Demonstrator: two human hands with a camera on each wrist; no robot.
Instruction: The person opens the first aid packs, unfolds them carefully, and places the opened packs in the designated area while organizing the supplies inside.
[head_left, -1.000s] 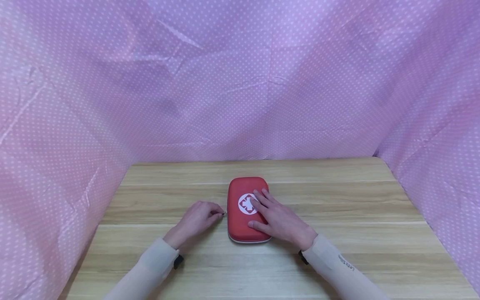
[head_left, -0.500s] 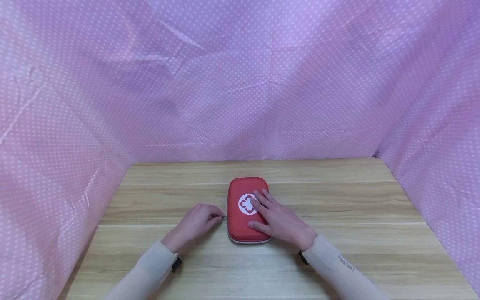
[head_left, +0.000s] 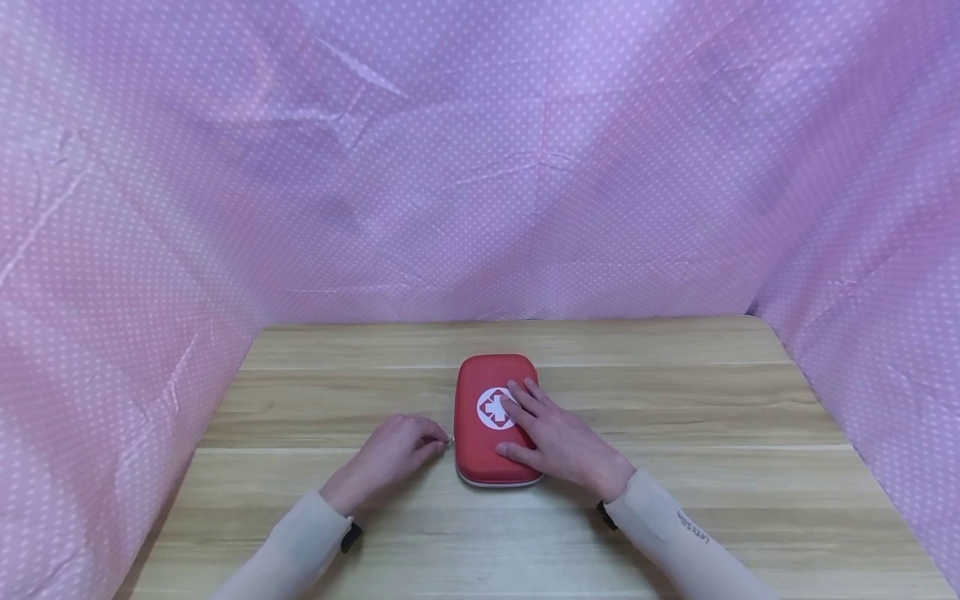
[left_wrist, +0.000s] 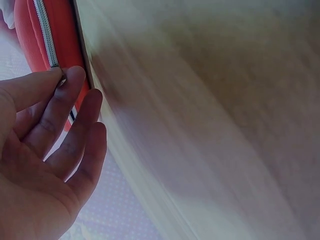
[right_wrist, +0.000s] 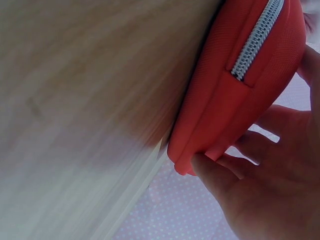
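A red zippered first-aid case (head_left: pixel 477 457) with a white cross emblem (head_left: pixel 493 408) lies flat on the table. At its left side, my left hand (head_left: pixel 393 457) pinches the small metal zipper pull (left_wrist: pixel 62 80) between thumb and index finger; most of the pull is hidden. In the left wrist view, silver zipper teeth (left_wrist: pixel 46 35) run meshed above the fingertips, and a narrow dark slit shows below them. My right hand (head_left: pixel 566 443) rests spread over the case's right half, covering part of the emblem. The right wrist view shows the zipper's end (right_wrist: pixel 239 72) on that side.
The wooden table (head_left: pixel 675 400) extends around the case on all sides. Pink dotted cloth (head_left: pixel 480 167) hangs behind the table and along its left and right sides.
My left hand has slid a little toward me along the case's left side, and the zipper pull moved with it. The right hand and the case stay in place.
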